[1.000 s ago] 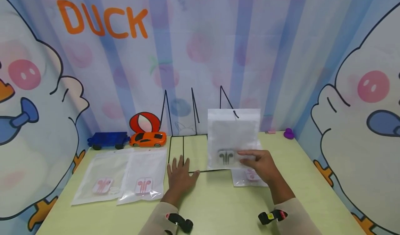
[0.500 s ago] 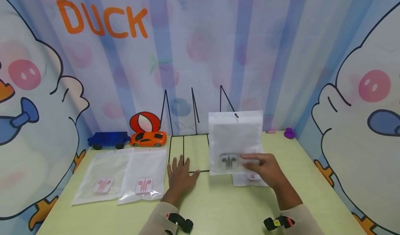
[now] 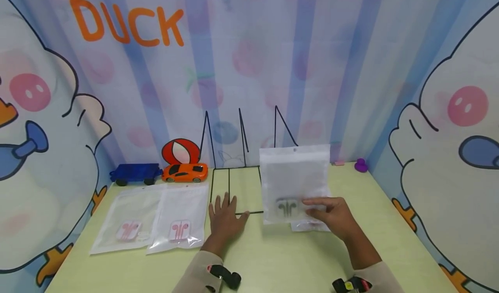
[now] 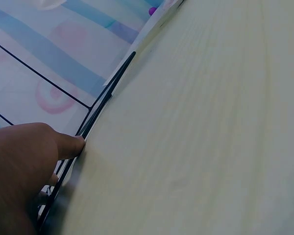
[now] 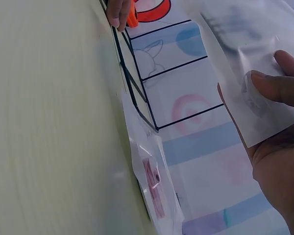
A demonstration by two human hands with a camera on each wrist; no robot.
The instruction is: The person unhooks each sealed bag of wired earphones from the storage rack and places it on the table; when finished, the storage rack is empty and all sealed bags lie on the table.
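Note:
My right hand [image 3: 320, 209] pinches the lower edge of a frosted white bag [image 3: 294, 176] with grey earphones [image 3: 287, 206] inside and holds it upright over the table. The bag's top sits just below the right prong of a black wire rack [image 3: 241, 132]. In the right wrist view the thumb and fingers [image 5: 274, 83] grip the same bag [image 5: 245, 44]. My left hand [image 3: 227, 213] lies flat on the table, fingers spread, on the rack's front wire. Its thumb [image 4: 68, 145] touches that wire [image 4: 108, 98].
A bag of pink earphones [image 3: 312, 226] lies under the held bag, also seen as the flat bag [image 5: 154, 188]. Two more bags [image 3: 130, 223] [image 3: 179, 219] lie front left. A blue toy car [image 3: 134, 174], an orange car [image 3: 184, 173] and a purple toy [image 3: 360, 166] stand by the backdrop.
The right hand has drawn the grey-earphone bag down and slightly right, so its top now sits lower against the prong. The left hand has stayed in place.

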